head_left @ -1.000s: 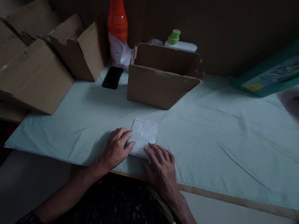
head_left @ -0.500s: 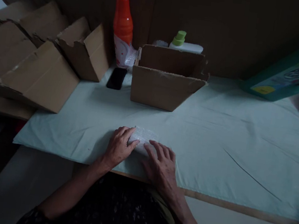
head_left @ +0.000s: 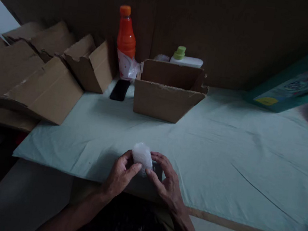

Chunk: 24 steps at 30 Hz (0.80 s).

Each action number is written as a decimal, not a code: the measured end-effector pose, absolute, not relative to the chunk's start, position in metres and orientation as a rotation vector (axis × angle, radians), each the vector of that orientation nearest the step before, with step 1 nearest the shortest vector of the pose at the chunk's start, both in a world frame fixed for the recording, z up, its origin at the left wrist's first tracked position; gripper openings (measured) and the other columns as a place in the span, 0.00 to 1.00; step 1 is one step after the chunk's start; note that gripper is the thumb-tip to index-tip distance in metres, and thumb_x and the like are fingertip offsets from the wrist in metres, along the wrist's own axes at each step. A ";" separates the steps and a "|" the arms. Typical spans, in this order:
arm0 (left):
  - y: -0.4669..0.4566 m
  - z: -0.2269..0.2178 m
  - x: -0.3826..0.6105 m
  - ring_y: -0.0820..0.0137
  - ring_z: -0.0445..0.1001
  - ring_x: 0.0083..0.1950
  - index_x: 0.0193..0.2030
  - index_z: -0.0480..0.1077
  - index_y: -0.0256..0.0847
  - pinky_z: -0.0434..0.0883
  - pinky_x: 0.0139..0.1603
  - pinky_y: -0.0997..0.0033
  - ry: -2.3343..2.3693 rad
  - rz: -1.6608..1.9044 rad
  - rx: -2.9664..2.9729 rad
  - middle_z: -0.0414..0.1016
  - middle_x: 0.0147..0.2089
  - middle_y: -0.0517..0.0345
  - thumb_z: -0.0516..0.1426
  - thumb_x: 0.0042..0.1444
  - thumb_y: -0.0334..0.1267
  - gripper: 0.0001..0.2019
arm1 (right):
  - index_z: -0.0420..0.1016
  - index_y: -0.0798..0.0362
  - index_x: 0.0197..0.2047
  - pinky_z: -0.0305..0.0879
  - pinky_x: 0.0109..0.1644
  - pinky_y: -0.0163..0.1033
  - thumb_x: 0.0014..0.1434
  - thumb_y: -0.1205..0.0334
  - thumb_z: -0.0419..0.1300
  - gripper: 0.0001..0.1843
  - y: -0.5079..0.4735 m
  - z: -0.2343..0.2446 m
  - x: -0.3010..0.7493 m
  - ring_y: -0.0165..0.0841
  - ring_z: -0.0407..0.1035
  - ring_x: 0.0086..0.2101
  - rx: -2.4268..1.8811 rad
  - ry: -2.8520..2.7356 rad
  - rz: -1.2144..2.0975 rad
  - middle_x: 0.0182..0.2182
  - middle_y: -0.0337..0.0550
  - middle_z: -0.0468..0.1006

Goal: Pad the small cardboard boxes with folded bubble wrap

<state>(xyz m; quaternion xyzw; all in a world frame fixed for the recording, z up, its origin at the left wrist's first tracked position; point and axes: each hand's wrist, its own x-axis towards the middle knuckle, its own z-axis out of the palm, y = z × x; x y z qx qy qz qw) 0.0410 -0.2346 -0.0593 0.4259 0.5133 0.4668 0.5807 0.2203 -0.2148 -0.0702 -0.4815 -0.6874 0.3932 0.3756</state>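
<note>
A small bundle in bubble wrap [head_left: 141,154] stands tilted up near the front edge of the cloth-covered table, whitish and rounded. What is inside the wrap cannot be seen. My left hand [head_left: 121,169] grips its left side, thumb on the near face and fingers behind. At the right side, my right hand [head_left: 166,177] holds it between thumb and fingertips, with a gap in front of the palm.
Beyond my hands stands an open cardboard box [head_left: 156,100]. Behind it are a white bottle with a green cap [head_left: 187,61] and an orange bottle [head_left: 126,39]. A black phone [head_left: 120,90] lies nearby. More cardboard boxes [head_left: 53,88] crowd the left; a green container [head_left: 288,91] leans right.
The bubble-wrapped bundle has gone from lying flat under my fingers to being tipped upright between both hands. My right hand has closed in on its side. The view has shifted slightly upward.
</note>
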 end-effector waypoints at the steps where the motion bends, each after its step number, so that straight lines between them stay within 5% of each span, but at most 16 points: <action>1: -0.233 -0.056 0.041 0.63 0.75 0.48 0.52 0.72 0.37 0.71 0.51 0.67 1.218 1.048 1.076 0.79 0.47 0.52 0.59 0.57 0.41 0.17 | 0.75 0.50 0.57 0.70 0.55 0.47 0.60 0.47 0.63 0.25 -0.213 -0.067 0.227 0.43 0.73 0.51 -1.209 -1.772 1.021 0.54 0.50 0.78; 4: -0.231 -0.050 0.041 0.65 0.74 0.44 0.48 0.74 0.38 0.70 0.46 0.69 1.211 0.872 1.341 0.79 0.43 0.56 0.59 0.55 0.38 0.15 | 0.69 0.50 0.64 0.71 0.54 0.45 0.57 0.42 0.65 0.36 -0.207 -0.060 0.244 0.43 0.73 0.51 -1.180 -1.805 1.169 0.56 0.51 0.77; 8: -0.217 -0.045 0.038 0.65 0.75 0.41 0.43 0.75 0.38 0.72 0.43 0.68 1.190 0.699 1.679 0.78 0.40 0.55 0.59 0.54 0.39 0.11 | 0.80 0.53 0.46 0.73 0.46 0.41 0.59 0.43 0.63 0.23 -0.201 -0.053 0.256 0.40 0.76 0.40 -1.335 -1.835 1.145 0.40 0.48 0.83; 11: -0.184 -0.026 0.029 0.57 0.74 0.55 0.54 0.72 0.40 0.72 0.57 0.57 1.307 0.869 2.054 0.76 0.54 0.47 0.62 0.55 0.43 0.20 | 0.79 0.54 0.41 0.72 0.36 0.38 0.59 0.44 0.61 0.21 -0.197 -0.046 0.264 0.37 0.75 0.32 -1.417 -1.855 1.060 0.34 0.46 0.82; 16: -0.087 0.031 0.014 0.52 0.55 0.74 0.64 0.65 0.38 0.55 0.72 0.45 1.605 1.158 2.578 0.64 0.69 0.41 0.59 0.59 0.35 0.26 | 0.79 0.54 0.43 0.73 0.32 0.36 0.60 0.45 0.61 0.20 -0.190 -0.021 0.285 0.36 0.76 0.29 -1.455 -1.881 0.910 0.33 0.46 0.83; 20: -0.030 0.050 0.012 0.53 0.71 0.60 0.51 0.73 0.37 0.61 0.66 0.45 1.680 0.885 2.660 0.78 0.51 0.45 0.56 0.57 0.28 0.15 | 0.77 0.50 0.44 0.74 0.33 0.35 0.60 0.49 0.62 0.15 -0.184 0.004 0.307 0.36 0.77 0.32 -1.436 -1.844 0.656 0.39 0.45 0.84; 24: -0.043 0.042 0.007 0.60 0.75 0.48 0.42 0.74 0.40 0.67 0.58 0.50 1.497 0.896 2.688 0.78 0.41 0.53 0.52 0.57 0.25 0.12 | 0.75 0.47 0.45 0.73 0.33 0.38 0.57 0.47 0.65 0.17 -0.174 0.033 0.332 0.37 0.76 0.33 -1.419 -1.682 0.378 0.37 0.43 0.81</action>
